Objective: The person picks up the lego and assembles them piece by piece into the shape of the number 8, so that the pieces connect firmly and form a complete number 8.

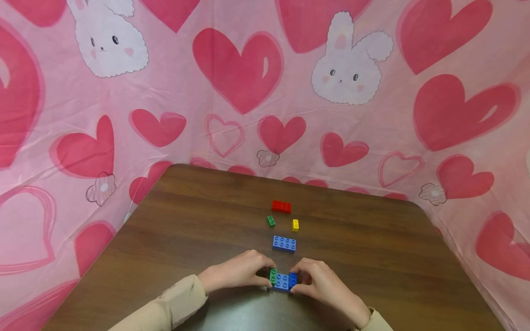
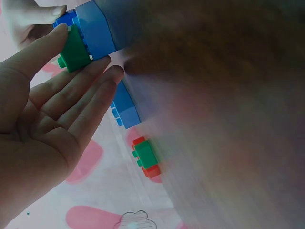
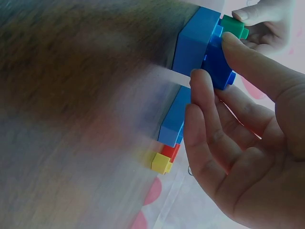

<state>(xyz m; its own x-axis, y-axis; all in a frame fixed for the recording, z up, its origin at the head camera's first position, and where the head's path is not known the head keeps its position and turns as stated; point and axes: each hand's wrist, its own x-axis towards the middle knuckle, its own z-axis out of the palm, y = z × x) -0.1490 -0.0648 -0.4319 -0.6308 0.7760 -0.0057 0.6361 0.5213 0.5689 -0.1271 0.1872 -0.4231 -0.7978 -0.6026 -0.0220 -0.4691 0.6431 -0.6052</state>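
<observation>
A wide light-blue brick (image 1: 282, 282) lies near the table's front edge. On its left end is a small green brick (image 1: 273, 276), pinched between thumb and fingers of my left hand (image 1: 244, 271). A small dark-blue brick (image 1: 293, 279) sits at the right end, and my right hand (image 1: 322, 279) pinches it the same way. Both wrist views show these small bricks on the light-blue brick's studded side, the green one (image 2: 76, 50) under the left thumb and the dark-blue one (image 3: 219, 62) under the right thumb. Whether they are pressed fully down, I cannot tell.
Beyond the hands lies a second wide blue brick (image 1: 284, 244). Farther back are a small green brick (image 1: 271, 221), a small yellow brick (image 1: 295, 225) and a wide red brick (image 1: 281, 207). Pink heart-patterned cloth (image 1: 248, 92) hangs behind the brown wooden table (image 1: 198, 207).
</observation>
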